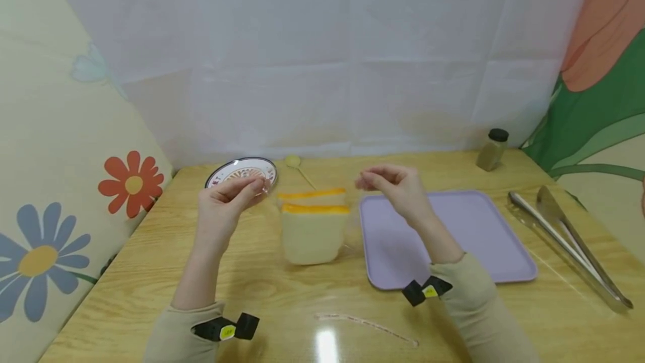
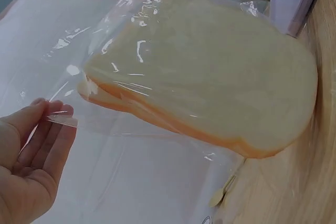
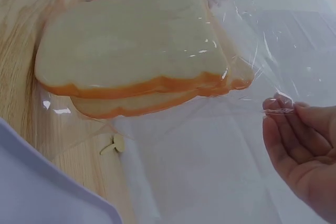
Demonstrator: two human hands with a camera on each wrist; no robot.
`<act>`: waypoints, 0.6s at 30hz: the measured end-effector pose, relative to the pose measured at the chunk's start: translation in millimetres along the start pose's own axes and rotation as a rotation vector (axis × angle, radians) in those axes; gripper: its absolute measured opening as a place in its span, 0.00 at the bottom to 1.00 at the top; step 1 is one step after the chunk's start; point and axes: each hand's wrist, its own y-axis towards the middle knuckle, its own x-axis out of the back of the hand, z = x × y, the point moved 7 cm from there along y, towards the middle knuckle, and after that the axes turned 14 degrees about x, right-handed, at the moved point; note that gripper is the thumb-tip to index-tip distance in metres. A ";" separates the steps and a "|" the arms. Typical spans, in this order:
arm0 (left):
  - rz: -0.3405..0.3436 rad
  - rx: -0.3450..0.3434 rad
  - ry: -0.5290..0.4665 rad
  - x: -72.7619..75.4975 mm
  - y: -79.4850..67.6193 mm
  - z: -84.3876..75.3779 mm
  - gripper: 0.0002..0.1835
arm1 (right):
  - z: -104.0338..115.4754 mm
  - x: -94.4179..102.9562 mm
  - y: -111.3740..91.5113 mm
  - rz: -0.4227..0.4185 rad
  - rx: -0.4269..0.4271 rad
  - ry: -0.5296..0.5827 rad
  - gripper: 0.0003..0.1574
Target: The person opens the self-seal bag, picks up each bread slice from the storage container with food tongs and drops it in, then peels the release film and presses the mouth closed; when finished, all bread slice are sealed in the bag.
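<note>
Slices of white bread point(image 1: 312, 237) with orange-brown crusts stand upright on the table inside a clear plastic bag point(image 3: 244, 35). The left hand point(image 1: 224, 206) pinches one side of the bag's top edge between thumb and fingers. On the other side, the right hand point(image 1: 398, 186) pinches the opposite part of that edge. The film is drawn out between the two hands, above and beside the bread. Both wrist views show two slices, one slightly offset behind the other. A thin pale tie strip point(image 1: 365, 325) lies on the table in front of the bag.
A purple tray point(image 1: 481, 240) sits right of the bread, partly under the right forearm. Metal tongs point(image 1: 569, 245) lie farther right. A black-capped jar point(image 1: 492, 151) stands at the back right. Behind the bread are a patterned plate point(image 1: 214, 177) and a yellow spoon point(image 1: 293, 161).
</note>
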 end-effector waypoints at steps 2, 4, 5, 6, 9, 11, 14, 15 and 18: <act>0.011 -0.012 0.008 -1.4 0.2 -1.2 0.13 | -0.5 1.7 0.3 0.000 -0.005 0.014 0.14; 0.028 -0.027 0.008 -3.1 -0.2 -2.0 0.12 | -1.4 2.5 -0.1 0.006 -0.014 0.025 0.15; 0.039 -0.034 0.002 -4.0 -0.6 -2.2 0.12 | -2.1 2.5 -0.3 0.009 -0.023 0.031 0.15; 0.047 -0.043 -0.002 -4.6 -1.1 -2.4 0.12 | -2.6 2.1 -0.6 0.015 -0.025 0.038 0.15; 0.050 -0.053 -0.005 -4.4 -1.8 -1.5 0.11 | -5.7 0.4 -1.6 0.037 -0.037 0.049 0.16; 0.046 -0.052 -0.006 -4.1 -2.1 -1.1 0.10 | -7.2 -0.3 -2.0 0.047 -0.045 0.048 0.15; 0.032 -0.053 -0.002 -3.6 -2.5 -1.1 0.10 | -6.7 -0.8 -1.9 0.053 -0.036 0.035 0.13; 0.029 -0.056 -0.001 -3.3 -2.5 -1.3 0.10 | -5.9 -0.8 -1.7 0.053 -0.031 0.031 0.12; 0.028 -0.087 0.018 -2.9 -2.7 -3.4 0.10 | -2.2 -1.0 -0.9 0.061 0.006 0.024 0.11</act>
